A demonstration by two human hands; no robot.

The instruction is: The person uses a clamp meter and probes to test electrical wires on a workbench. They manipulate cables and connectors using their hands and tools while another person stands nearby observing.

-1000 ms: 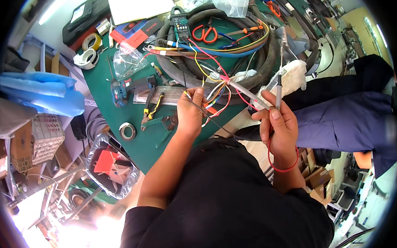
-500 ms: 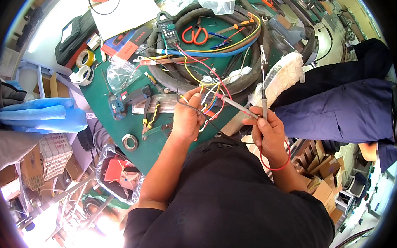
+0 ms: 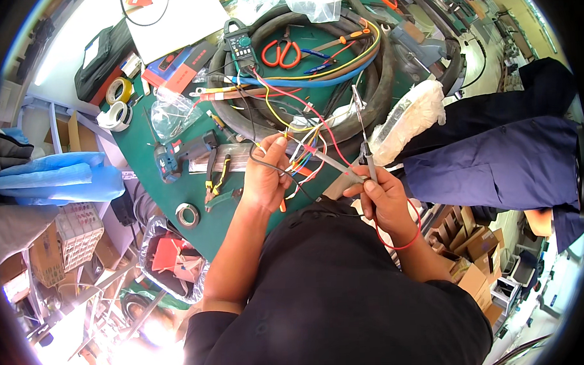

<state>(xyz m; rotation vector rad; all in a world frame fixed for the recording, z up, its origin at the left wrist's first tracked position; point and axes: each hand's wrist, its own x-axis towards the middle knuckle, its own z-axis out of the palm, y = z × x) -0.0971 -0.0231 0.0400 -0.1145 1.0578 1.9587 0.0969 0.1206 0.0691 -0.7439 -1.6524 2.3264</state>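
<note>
A drill lies near the surface's left edge. Toward the near edge, the left hand pinches a thin wire; coloured wires spread between the hands; the right hand grips two probes.

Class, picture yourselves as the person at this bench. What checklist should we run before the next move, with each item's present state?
1. Two slim grey pen-shaped probes gripped: ok, both in the right hand.
2. Left hand at the thin multicoloured plastic-coated wires: ok.
3. Probe tip touching bare metal: cannot tell, too small.
4. Dark green-and-black clamp meter reading legible: cannot tell, too small.
5. Orange-handled metal scissors apart from both hands: ok.
6. Right hand free to steady wires: not ok, occupied by the probes.
</note>
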